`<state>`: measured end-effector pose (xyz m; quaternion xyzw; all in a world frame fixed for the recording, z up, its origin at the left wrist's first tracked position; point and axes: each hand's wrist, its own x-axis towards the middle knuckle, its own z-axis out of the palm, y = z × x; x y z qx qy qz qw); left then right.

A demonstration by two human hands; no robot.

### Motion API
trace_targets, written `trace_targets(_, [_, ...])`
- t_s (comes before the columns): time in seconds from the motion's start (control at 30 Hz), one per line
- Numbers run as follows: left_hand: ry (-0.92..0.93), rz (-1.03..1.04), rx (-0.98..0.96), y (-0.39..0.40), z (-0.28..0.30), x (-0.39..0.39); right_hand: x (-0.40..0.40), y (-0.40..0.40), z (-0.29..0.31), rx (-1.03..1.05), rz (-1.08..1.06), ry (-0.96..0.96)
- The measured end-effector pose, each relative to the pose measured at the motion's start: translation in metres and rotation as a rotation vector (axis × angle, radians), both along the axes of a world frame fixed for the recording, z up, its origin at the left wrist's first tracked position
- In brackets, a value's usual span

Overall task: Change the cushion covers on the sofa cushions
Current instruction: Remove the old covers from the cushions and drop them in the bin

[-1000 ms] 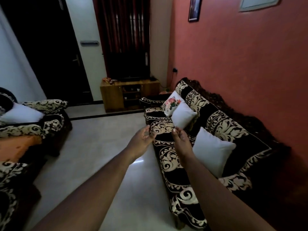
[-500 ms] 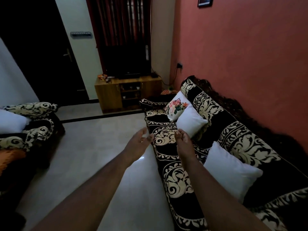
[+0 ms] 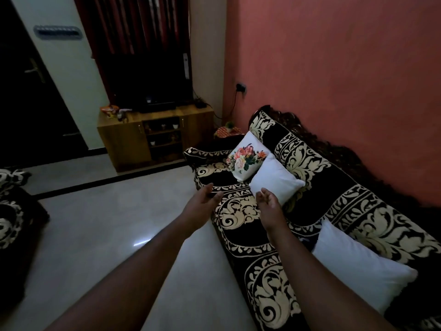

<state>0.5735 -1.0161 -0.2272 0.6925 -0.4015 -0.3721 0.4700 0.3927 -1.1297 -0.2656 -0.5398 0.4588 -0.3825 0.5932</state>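
A black sofa [image 3: 317, 206] with cream floral pattern runs along the pink wall on the right. Three cushions lean on its back: a flowered cushion [image 3: 247, 156] at the far end, a plain white cushion [image 3: 275, 179] beside it, and a larger white cushion [image 3: 358, 263] nearer me. Both my arms reach forward over the sofa's front edge. My left hand [image 3: 201, 205] is empty, fingers relaxed. My right hand [image 3: 268, 203] is also empty, palm turned inward, just short of the middle white cushion and apart from it.
A wooden TV cabinet [image 3: 155, 132] with a television stands at the far wall under dark red curtains. A second patterned sofa [image 3: 14, 211] sits at the left edge. Pale tiled floor [image 3: 95, 235] lies between the two sofas. A dark door is at far left.
I have stepped closer along the sofa; the cushions are nearer and larger in view. Both hands stay extended and empty, now close to the middle white cushion.
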Motion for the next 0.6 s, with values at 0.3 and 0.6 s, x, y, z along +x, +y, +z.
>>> trace_targets(0.3, [0.038, -0.089, 0.089, -0.148, -0.038, 0.106, 0.081, -0.133, -0.050, 0.086, -0.093, 0.072])
trace_targets(0.6, [0.004, -0.022, 0.179, -0.294, -0.071, 0.194, 0.164, -0.292, -0.099, 0.200, -0.031, 0.168])
